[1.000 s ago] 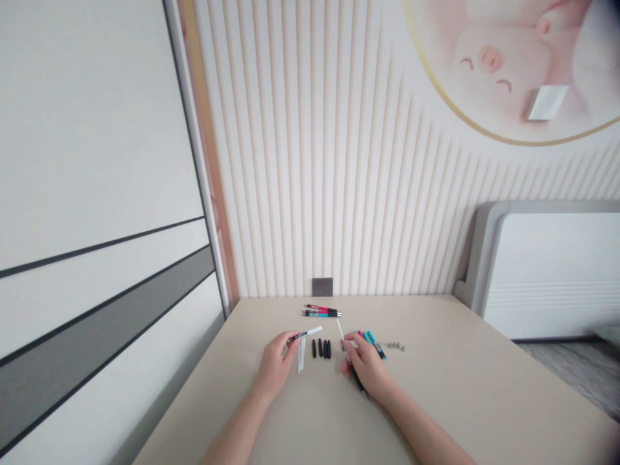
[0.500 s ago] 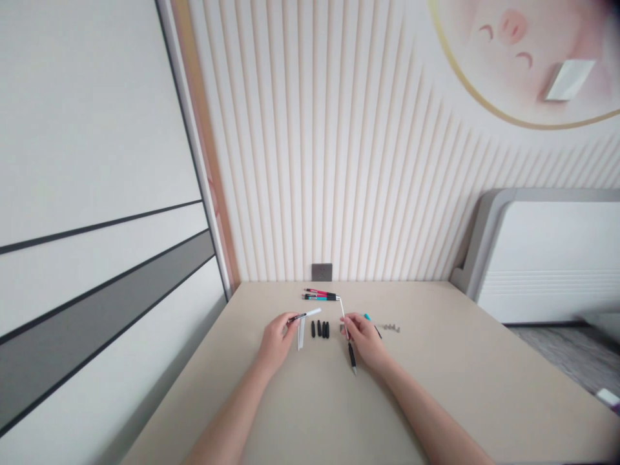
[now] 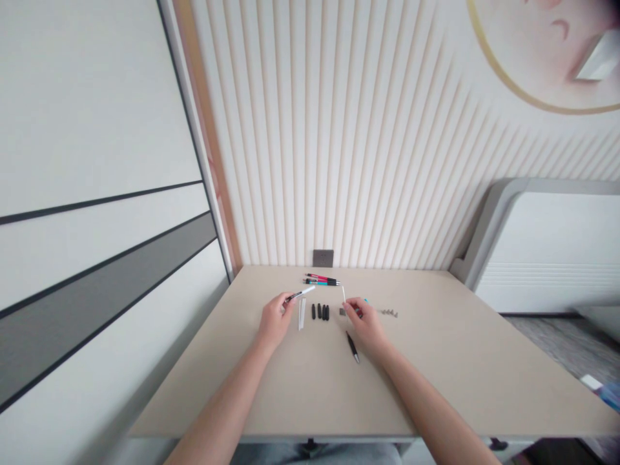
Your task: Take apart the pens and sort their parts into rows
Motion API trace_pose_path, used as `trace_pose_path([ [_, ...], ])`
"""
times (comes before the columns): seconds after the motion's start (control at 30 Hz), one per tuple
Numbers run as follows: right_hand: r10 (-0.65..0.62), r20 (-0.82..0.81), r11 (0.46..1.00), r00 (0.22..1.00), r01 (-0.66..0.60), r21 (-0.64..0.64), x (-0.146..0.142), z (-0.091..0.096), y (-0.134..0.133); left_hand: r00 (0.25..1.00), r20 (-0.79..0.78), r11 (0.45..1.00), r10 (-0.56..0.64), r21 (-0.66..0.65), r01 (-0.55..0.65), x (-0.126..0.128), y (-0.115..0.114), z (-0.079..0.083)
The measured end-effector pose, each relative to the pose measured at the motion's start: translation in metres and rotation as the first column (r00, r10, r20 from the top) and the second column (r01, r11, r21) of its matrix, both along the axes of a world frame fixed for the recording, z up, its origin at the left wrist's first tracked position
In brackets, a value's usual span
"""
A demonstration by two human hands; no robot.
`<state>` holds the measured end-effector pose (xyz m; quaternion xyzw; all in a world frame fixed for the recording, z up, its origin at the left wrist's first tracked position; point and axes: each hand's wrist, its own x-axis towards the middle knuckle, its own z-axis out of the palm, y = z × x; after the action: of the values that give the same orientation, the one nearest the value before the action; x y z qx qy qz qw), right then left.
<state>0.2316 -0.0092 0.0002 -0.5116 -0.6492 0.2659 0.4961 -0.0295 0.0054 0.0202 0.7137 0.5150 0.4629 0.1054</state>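
Note:
My left hand (image 3: 274,318) is closed on a thin pen refill (image 3: 300,294) with a white end, held just above the beige table (image 3: 436,361). My right hand (image 3: 364,323) pinches a pen (image 3: 349,328) whose white end points up and whose black tip rests near the table. Between my hands lie a white pen barrel (image 3: 301,314) and several short black pen grips (image 3: 320,312). Behind them lie two assembled pens (image 3: 321,280), one red and one teal. A teal piece shows just past my right hand.
Several small metal springs (image 3: 389,313) lie to the right of my right hand. A grey wall socket (image 3: 322,258) sits at the table's back edge. A white and grey headboard (image 3: 547,245) stands to the right. The slatted wall rises behind.
My right hand lifted the pen from the pile on the right and moved it left and back. The camera tilted down a little; my left hand kept its hold.

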Motion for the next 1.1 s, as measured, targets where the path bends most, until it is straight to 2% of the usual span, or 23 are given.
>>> trace_pose_path([
  [0.1, -0.001, 0.015, 1.0, 1.0, 0.0, 0.02, 0.003, -0.001, -0.004, 0.993, 0.002, 0.993, 0.118, 0.008, -0.118, -0.003, 0.002, -0.001],
  [0.2, 0.03, 0.043, 0.999, 0.999, -0.031, 0.024, 0.001, 0.0, -0.008, 0.982, -0.001, 0.982, 0.187, 0.001, -0.187, -0.006, 0.003, -0.001],
  [0.27, 0.061, 0.117, 0.996, 0.991, -0.069, 0.065, -0.002, 0.004, -0.01, 0.979, -0.002, 0.979, 0.205, -0.008, -0.205, -0.006, 0.003, -0.001],
  [0.33, 0.125, 0.259, 0.981, 0.958, -0.159, 0.112, -0.006, 0.012, -0.01, 0.978, 0.0, 0.978, 0.207, -0.013, -0.207, -0.006, 0.002, -0.001],
  [0.43, 0.209, 0.556, 0.93, 0.804, -0.34, 0.142, -0.018, 0.029, -0.005, 0.981, 0.009, 0.981, 0.194, -0.013, -0.194, -0.004, 0.001, -0.001],
  [0.53, 0.172, 0.779, 0.893, 0.603, -0.43, 0.136, -0.036, 0.042, 0.006, 0.981, 0.015, 0.982, 0.191, -0.008, -0.191, -0.004, 0.001, 0.0],
  [0.63, 0.104, 0.895, 0.883, 0.435, -0.454, 0.118, -0.055, 0.048, 0.019, 0.98, 0.018, 0.98, 0.197, -0.003, -0.197, -0.003, 0.0, 0.0],
  [0.73, 0.064, 0.944, 0.882, 0.324, -0.461, 0.099, -0.071, 0.045, 0.029, 0.981, 0.012, 0.981, 0.194, -0.003, -0.194, -0.003, 0.0, 0.001],
  [0.87, 0.042, 0.957, 0.892, 0.286, -0.442, 0.092, -0.083, 0.038, 0.034, 0.982, 0.006, 0.982, 0.187, -0.004, -0.187, -0.002, 0.0, 0.0],
  [1.1, 0.054, 0.935, 0.907, 0.352, -0.408, 0.101, -0.08, 0.032, 0.014, 0.984, -0.021, 0.984, 0.178, -0.012, -0.178, 0.0, 0.0, 0.0],
])
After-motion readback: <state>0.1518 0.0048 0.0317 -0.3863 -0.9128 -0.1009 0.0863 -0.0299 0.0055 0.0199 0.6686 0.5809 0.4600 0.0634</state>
